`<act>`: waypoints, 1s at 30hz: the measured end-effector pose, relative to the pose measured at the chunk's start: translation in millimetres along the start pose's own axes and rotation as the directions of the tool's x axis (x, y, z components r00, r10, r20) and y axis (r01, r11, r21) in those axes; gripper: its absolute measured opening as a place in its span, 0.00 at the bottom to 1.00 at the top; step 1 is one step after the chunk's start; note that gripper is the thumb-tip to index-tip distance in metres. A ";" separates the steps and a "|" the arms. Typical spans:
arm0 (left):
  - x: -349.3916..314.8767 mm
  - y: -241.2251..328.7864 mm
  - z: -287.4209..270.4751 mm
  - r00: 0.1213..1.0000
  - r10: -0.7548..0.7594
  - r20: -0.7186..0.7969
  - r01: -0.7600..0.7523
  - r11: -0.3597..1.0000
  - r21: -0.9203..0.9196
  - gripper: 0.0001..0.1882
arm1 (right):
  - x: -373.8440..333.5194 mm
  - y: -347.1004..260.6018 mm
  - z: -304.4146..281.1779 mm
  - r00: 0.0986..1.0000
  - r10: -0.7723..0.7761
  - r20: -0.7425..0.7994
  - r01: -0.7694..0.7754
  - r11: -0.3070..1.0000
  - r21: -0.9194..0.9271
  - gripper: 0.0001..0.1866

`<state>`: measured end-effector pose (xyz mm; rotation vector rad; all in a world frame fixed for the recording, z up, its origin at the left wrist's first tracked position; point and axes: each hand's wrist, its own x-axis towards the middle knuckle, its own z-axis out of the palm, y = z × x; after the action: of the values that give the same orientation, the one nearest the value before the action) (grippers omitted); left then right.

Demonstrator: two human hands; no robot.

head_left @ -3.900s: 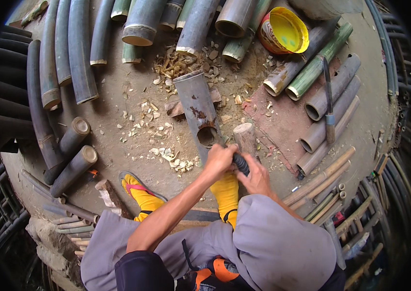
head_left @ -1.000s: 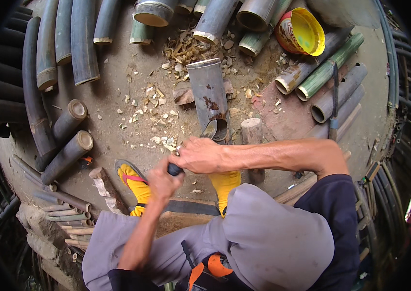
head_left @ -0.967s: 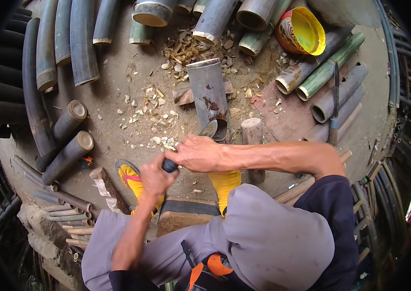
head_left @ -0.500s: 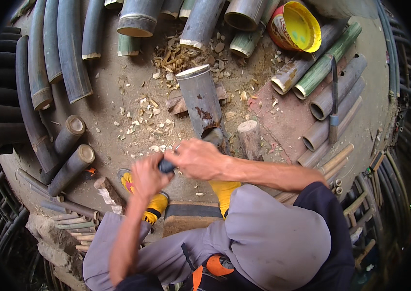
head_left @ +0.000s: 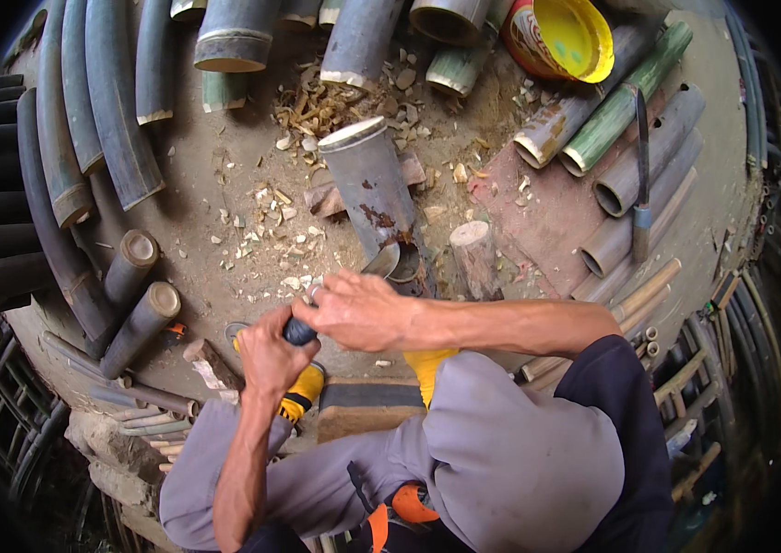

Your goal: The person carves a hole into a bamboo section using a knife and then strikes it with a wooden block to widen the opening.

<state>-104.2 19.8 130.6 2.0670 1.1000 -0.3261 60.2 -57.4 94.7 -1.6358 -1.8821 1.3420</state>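
Observation:
Both my hands are wrapped around a dark-handled cutting tool. Its broad metal blade [head_left: 382, 261] meets the near open end of a bamboo tube [head_left: 367, 184]. My left hand [head_left: 272, 355] is closed around the dark handle [head_left: 298, 331]. In front of it and to its right, my right hand [head_left: 358, 311] is closed on the tool nearer the blade and wears a ring. The tube is grey with brown flaked patches and has a pale rim at its far end. Beneath it lies a short wood piece [head_left: 324, 200]. My right hand covers part of the blade.
A wood stump [head_left: 473, 244] stands right of the tube. Wood chips [head_left: 289, 226] litter the ground. Bamboo tubes [head_left: 123, 111] lie left, far and right, with a knife [head_left: 641, 175] on the right ones. A yellow-rimmed bucket [head_left: 560, 41] stands far right. My yellow-covered feet [head_left: 426, 369] are close by.
My hands have shifted slightly left with the tool, and more of its blade shows at the tube's opening. The view has shifted a little.

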 end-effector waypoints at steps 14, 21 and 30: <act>101.2 12.6 -48.9 0.751 0.195 0.630 -0.436 0.864 0.252 0.15 | -2.8 -0.9 11.6 0.957 0.239 -0.167 -0.133 0.868 0.478 0.18; -37.9 10.7 36.8 0.828 -0.289 0.481 0.426 0.882 -0.203 0.23 | -26.0 8.1 18.0 0.921 -0.157 0.357 0.131 0.987 0.095 0.09; -91.6 74.6 152.8 0.879 -0.464 0.113 0.451 0.727 -0.518 0.20 | -52.6 40.4 9.6 0.732 -0.376 0.569 0.486 0.873 -0.049 0.05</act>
<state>-81.4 -171.2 113.1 1.2911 1.5197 -0.1987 93.4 -112.3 75.2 -0.8050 -2.5895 1.5446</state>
